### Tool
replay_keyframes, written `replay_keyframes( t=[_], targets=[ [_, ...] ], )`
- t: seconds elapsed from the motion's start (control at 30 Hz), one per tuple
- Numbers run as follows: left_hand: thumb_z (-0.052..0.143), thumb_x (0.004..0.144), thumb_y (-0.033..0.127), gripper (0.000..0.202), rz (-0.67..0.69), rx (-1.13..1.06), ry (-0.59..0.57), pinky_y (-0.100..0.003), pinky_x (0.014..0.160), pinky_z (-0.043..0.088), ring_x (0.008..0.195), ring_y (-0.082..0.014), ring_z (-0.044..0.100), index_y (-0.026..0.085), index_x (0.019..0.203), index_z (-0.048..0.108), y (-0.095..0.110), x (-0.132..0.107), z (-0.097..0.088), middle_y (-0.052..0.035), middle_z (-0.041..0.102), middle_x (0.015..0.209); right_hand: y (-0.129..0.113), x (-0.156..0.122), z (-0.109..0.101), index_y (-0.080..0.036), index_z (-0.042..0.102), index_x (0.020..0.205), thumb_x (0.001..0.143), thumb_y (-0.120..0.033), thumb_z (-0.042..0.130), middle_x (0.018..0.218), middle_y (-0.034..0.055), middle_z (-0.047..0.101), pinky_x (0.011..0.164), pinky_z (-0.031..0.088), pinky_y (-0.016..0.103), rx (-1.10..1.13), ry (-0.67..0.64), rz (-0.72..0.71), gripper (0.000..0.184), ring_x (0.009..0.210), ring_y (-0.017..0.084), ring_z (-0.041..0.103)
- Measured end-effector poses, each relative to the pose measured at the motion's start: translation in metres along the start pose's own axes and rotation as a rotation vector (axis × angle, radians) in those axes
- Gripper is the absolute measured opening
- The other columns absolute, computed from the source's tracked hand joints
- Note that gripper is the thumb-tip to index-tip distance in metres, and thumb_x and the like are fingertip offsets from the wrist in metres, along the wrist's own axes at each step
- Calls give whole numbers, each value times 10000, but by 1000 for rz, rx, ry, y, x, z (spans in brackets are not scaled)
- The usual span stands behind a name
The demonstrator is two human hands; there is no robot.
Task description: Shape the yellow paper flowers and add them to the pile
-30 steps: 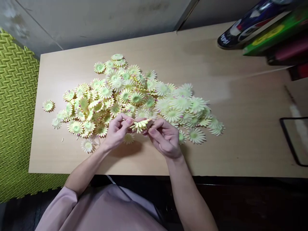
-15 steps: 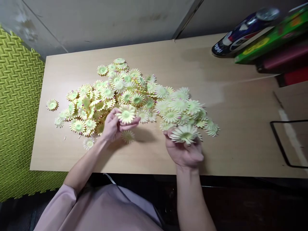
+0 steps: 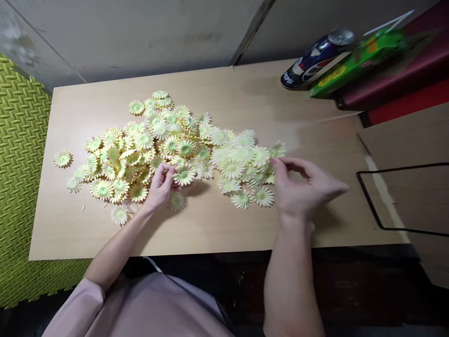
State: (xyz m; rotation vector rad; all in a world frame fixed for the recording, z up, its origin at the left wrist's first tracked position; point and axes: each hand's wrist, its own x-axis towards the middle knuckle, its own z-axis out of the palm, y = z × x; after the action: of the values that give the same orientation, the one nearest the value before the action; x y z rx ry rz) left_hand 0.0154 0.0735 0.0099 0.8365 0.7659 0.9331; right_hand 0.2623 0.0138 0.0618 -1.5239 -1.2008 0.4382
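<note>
My left hand (image 3: 161, 189) pinches a pale yellow-green artificial daisy head (image 3: 184, 175) between thumb and fingertips, just above the table. Out to the right, my right hand (image 3: 301, 187) has thumb and forefinger closed at the edge of another daisy head (image 3: 278, 150), which shows beyond the fingertips; the other fingers are partly hidden. Between the hands lies a pile of whiter daisy heads (image 3: 242, 155), with two at its near edge. A larger heap of yellowish daisy heads (image 3: 133, 159) with purple petal tips spreads around and beyond my left hand.
The wooden table (image 3: 217, 229) meets a grey wall (image 3: 157, 37) at the back. A Pepsi can (image 3: 315, 61) and a green carton (image 3: 358, 63) stand at the back right. A black metal loop (image 3: 372, 206) is at the right; a green foam mat (image 3: 21, 187) lines the left.
My right hand no longer holds its earlier daisy head up; it has turned over, moved right and pinches at the pile's edge. My left hand's daisy head is slightly lower. The view has shifted right.
</note>
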Motion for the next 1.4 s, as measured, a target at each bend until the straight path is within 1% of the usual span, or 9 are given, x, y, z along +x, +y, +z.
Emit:
replay_keyframes(
  t=[0.2, 0.33, 0.4, 0.57, 0.7, 0.8, 0.9, 1.23, 1.4],
  targets=[
    [708, 803, 616, 467, 48, 22, 34, -270, 700, 612, 621, -63, 509, 226, 883, 464, 0, 2, 0, 64, 490, 758, 7, 13, 15, -223, 746, 969, 910, -368, 635, 1004, 91, 754, 936, 566, 474, -336, -74, -200, 192, 988, 275, 691],
    [703, 835, 563, 412, 76, -1, 36, -282, 731, 615, 621, -58, 459, 215, 876, 485, -2, 3, -1, 68, 453, 747, 3, 6, 34, -202, 757, 983, 923, -300, 614, 1082, 131, 741, 972, 530, 499, -432, 11, -319, 184, 1055, 300, 665],
    [688, 853, 550, 380, 91, 3, 20, -286, 746, 613, 648, -64, 482, 215, 906, 516, -3, 2, -2, 56, 474, 785, -5, -5, 47, -210, 762, 946, 898, -274, 656, 1032, 123, 745, 915, 550, 462, -327, 61, -322, 133, 1012, 284, 672],
    [613, 893, 583, 392, 149, 176, 6, -272, 810, 588, 846, -112, 608, 210, 1013, 603, -3, 0, -4, -31, 613, 1031, -14, -33, 90, -229, 756, 904, 888, -286, 692, 912, 52, 757, 737, 594, 335, 179, -277, -110, 87, 787, 186, 705],
    [544, 941, 573, 397, 224, 333, 5, -309, 960, 536, 1052, -176, 670, 197, 1036, 630, -1, 0, -5, -82, 705, 1088, 1, -37, 114, -212, 741, 867, 875, -349, 709, 825, 27, 735, 685, 591, 282, 406, -280, 81, 141, 726, 153, 691],
    [520, 966, 545, 389, 281, 394, -25, -349, 1053, 488, 1168, -210, 664, 187, 1059, 640, -1, 0, -6, -106, 721, 1188, 10, -38, 118, -202, 735, 838, 844, -379, 738, 850, 35, 722, 684, 590, 272, 434, -241, 91, 177, 768, 158, 692],
    [538, 966, 522, 367, 283, 428, -35, -347, 1038, 497, 1198, -223, 662, 188, 1080, 638, -2, 0, -6, -116, 711, 1262, 13, -41, 118, -200, 735, 823, 826, -398, 755, 889, 50, 726, 719, 601, 290, 415, -220, 80, 199, 821, 178, 705],
    [557, 962, 504, 349, 265, 443, -17, -321, 984, 518, 1161, -215, 682, 180, 1062, 640, 0, -2, -3, -122, 725, 1235, 13, -43, 118, -202, 741, 840, 841, -345, 740, 880, 50, 730, 696, 611, 290, 452, -212, 117, 142, 791, 178, 711],
    [605, 917, 551, 390, 173, 343, -30, -282, 889, 548, 1005, -174, 707, 180, 1037, 633, 3, -4, -1, -113, 729, 1198, 16, -43, 116, -200, 739, 830, 859, -318, 712, 861, 43, 721, 645, 593, 263, 453, -237, 115, 125, 744, 159, 694]
  ],
)
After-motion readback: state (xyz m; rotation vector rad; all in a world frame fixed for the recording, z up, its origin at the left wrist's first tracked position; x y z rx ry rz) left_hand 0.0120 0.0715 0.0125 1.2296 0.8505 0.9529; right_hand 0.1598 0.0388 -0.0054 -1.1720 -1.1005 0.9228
